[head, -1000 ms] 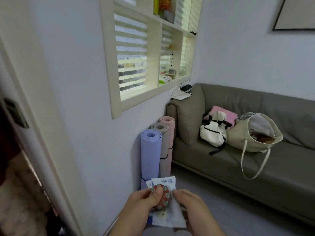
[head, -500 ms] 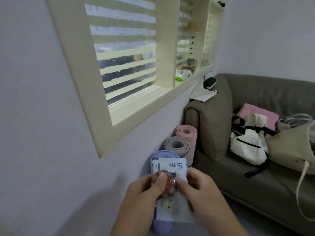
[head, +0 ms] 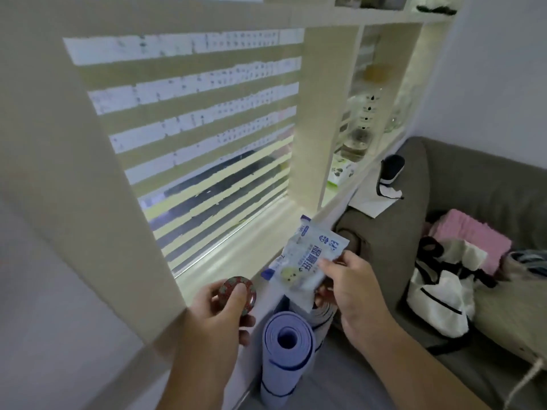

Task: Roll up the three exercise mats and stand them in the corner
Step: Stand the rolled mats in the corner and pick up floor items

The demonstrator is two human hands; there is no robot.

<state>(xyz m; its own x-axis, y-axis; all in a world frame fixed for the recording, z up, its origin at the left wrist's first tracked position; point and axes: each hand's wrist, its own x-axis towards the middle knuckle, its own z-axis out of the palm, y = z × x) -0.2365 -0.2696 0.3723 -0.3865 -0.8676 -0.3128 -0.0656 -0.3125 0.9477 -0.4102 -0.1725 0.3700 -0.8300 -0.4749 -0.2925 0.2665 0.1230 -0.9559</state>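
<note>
A rolled purple mat (head: 285, 344) stands upright against the wall below the window sill. Behind it a grey rolled mat (head: 322, 313) shows only in part, under my right hand; the pink mat is hidden. My left hand (head: 220, 309) grips a small round red patterned tin (head: 236, 292) near the sill. My right hand (head: 350, 291) pinches a white and blue plastic packet (head: 307, 261) above the mats.
A cream window frame with striped blinds (head: 207, 137) fills the wall ahead, with its sill (head: 236, 253) just beyond my hands. A grey sofa (head: 461, 184) stands to the right, carrying a white bag (head: 441, 294), a pink cushion (head: 470, 238) and a woven tote.
I have moved closer to the window. My hands have parted: the left took the round tin to the left, the right lifted the packet up and to the right.
</note>
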